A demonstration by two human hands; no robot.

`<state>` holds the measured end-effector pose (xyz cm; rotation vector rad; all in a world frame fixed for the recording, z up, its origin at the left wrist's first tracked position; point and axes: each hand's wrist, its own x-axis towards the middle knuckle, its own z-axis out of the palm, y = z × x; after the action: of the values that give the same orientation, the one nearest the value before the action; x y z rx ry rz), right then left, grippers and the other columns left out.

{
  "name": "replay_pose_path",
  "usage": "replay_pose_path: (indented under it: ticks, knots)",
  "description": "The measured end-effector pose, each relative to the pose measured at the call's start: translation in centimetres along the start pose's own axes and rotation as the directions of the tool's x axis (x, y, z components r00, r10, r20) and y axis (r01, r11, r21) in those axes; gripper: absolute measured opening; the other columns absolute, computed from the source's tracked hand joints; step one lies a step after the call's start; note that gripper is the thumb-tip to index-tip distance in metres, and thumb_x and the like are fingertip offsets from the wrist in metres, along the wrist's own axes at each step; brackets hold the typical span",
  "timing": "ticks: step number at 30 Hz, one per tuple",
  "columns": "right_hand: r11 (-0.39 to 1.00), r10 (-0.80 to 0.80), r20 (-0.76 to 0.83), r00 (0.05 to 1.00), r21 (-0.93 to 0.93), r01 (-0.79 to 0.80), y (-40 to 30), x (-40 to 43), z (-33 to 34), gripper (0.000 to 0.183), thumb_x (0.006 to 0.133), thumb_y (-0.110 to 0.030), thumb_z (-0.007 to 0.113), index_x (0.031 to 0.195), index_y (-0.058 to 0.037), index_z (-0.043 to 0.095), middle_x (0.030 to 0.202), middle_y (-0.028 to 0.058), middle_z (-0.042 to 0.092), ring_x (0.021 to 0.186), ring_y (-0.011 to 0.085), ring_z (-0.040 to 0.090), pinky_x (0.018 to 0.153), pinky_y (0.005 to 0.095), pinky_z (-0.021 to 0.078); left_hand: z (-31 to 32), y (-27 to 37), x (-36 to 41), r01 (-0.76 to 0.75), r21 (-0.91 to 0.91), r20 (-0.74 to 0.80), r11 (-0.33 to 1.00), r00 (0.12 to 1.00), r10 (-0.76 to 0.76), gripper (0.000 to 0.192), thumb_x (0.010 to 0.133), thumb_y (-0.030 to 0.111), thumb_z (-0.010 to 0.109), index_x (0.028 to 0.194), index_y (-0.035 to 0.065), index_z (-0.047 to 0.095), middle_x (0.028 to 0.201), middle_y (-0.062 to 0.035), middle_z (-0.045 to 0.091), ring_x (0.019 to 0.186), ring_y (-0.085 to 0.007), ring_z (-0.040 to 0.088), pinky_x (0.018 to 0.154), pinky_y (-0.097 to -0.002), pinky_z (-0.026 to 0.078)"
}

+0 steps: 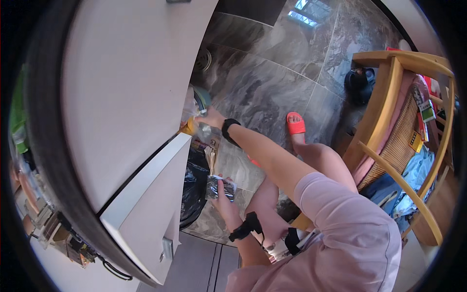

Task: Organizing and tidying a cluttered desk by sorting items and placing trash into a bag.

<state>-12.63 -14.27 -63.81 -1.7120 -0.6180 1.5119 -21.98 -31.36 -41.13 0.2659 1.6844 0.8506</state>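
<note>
My left hand (227,206) grips a small dark, shiny plastic packet (220,188), its thumb lying across the top. Farther up, my right hand (211,117) reaches to the edge of the white cabinet, its fingers at a yellow item (188,126) and some crumpled clear plastic (204,132). Blur and plastic hide whether those fingers hold anything. Between the two hands, a bundle of thin, pale flat pieces (210,156) stands on edge. A black plastic bag (193,186) lies left of the packet, partly behind an open drawer front.
The white drawer (149,208) juts from the white cabinet (120,80) on the left. A greenish round container (201,98) stands beyond my right hand. At the right is a wooden chair (386,116) with clothes (416,182) and small boxes. My foot wears a red slipper (296,124) on marbled tiles (262,91).
</note>
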Motion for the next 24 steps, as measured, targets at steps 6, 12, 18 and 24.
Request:
replay_pose_path:
  ticks: [6,12,18,24]
  knots:
    - [0.995,0.052,-0.216,0.975,-0.07,-0.068,-2.8,-1.2,0.9,0.051,0.063,-0.025,0.069,0.098,0.0056,0.048,0.085,0.0291,0.058,0.087,0.0424,0.055,0.074,0.0419,0.0462,0.6,-2.3,0.5,-0.051,0.068,0.015,0.996,0.999,0.051,0.035,0.081,0.006,0.058,0.113,-0.0017,0.047,0.102,-0.0105,0.057,0.083,-0.0181,0.057,0.071,-0.029,0.047]
    - [0.981,0.115,-0.279,0.953,-0.122,-0.154,0.3,-7.6,-5.6,0.04,0.066,-0.019,0.063,0.094,0.0048,0.046,0.085,0.0296,0.058,0.086,0.0414,0.056,0.074,0.0445,0.0461,2.2,-0.9,-0.2,-0.28,0.3,-0.068,0.912,0.947,0.313,0.033,0.079,0.012,0.064,0.108,0.0014,0.05,0.093,-0.0053,0.058,0.077,-0.0121,0.055,0.066,-0.0242,0.045]
    - [0.928,0.234,-0.407,0.883,-0.177,-0.328,7.1,-17.2,-15.1,0.039,0.068,-0.016,0.063,0.097,0.0035,0.044,0.089,0.0295,0.057,0.088,0.0434,0.055,0.074,0.0462,0.0458,5.4,-2.2,-1.1,-0.743,0.441,0.242,0.503,0.638,0.731,0.035,0.08,0.006,0.061,0.109,-0.0035,0.046,0.091,-0.0099,0.056,0.082,-0.018,0.054,0.074,-0.0287,0.045]
    - [0.939,0.251,-0.537,0.806,-0.066,-0.337,13.4,-24.9,-18.2,0.036,0.069,-0.013,0.064,0.092,0.0031,0.04,0.084,0.0307,0.057,0.085,0.0451,0.055,0.073,0.0477,0.0444,8.7,-6.8,-2.9,-0.763,0.474,0.498,0.44,0.644,0.581,0.033,0.078,0.008,0.062,0.107,-0.0008,0.051,0.099,-0.014,0.058,0.091,-0.0206,0.055,0.078,-0.0312,0.044]
